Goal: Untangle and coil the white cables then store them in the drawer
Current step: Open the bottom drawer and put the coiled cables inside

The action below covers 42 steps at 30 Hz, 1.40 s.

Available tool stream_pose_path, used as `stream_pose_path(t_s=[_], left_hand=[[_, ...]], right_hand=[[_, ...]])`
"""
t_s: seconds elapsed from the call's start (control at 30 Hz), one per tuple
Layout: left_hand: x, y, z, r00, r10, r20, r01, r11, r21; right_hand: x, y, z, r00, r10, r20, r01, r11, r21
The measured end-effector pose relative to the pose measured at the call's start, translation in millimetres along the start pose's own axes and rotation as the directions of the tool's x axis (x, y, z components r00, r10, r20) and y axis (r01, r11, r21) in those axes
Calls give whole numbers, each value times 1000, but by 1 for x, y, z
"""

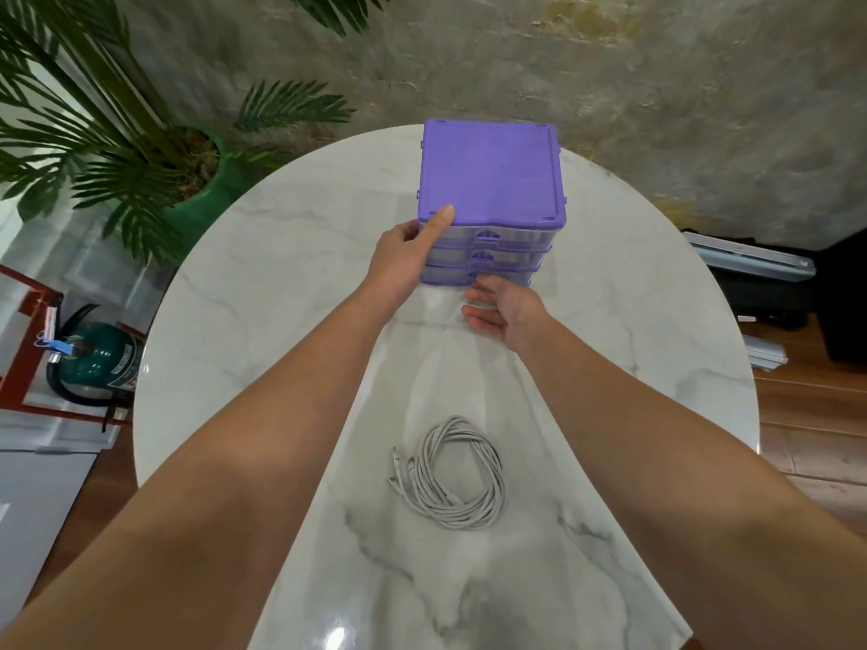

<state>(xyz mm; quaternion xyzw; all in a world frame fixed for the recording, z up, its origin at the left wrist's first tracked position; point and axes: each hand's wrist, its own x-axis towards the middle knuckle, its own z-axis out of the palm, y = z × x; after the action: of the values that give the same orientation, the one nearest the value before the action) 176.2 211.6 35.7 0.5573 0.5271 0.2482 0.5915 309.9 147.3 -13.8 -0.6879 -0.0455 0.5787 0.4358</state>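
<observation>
A purple drawer unit with three clear drawers stands at the far side of the round marble table. My left hand grips its front left corner, thumb on the lid. My right hand is at the bottom drawer, fingers curled at its front handle; the drawers look closed. The white cables lie coiled in a loose ring on the table near me, between my forearms, with plug ends sticking out at the left.
A potted palm in a green pot stands past the table's left edge. A green fire extinguisher in a red frame sits on the floor at left. Dark equipment lies at right.
</observation>
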Motion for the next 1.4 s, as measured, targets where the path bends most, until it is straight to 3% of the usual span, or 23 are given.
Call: stream_pose_path(t_s=[0.53, 0.67, 0.77, 0.9, 1.4], left_hand=[[-11, 3, 0, 999, -38, 1, 38, 998, 51], [-16, 5, 0, 998, -55, -16, 56, 996, 64], [-16, 5, 2, 999, -42, -2, 42, 998, 53], [-14, 5, 1, 999, -44, 2, 43, 996, 82], [-13, 8, 3, 999, -53, -5, 53, 994, 100]], right_hand=[[-33, 39, -17, 997, -45, -60, 44, 999, -17], [-41, 37, -23, 961, -69, -268, 61, 997, -39], [-37, 37, -26, 882, -230, -411, 201, 973, -112], [-39, 42, -31, 856, -397, -331, 316, 909, -273], [-64, 88, -41, 843, -425, -330, 326, 892, -313]])
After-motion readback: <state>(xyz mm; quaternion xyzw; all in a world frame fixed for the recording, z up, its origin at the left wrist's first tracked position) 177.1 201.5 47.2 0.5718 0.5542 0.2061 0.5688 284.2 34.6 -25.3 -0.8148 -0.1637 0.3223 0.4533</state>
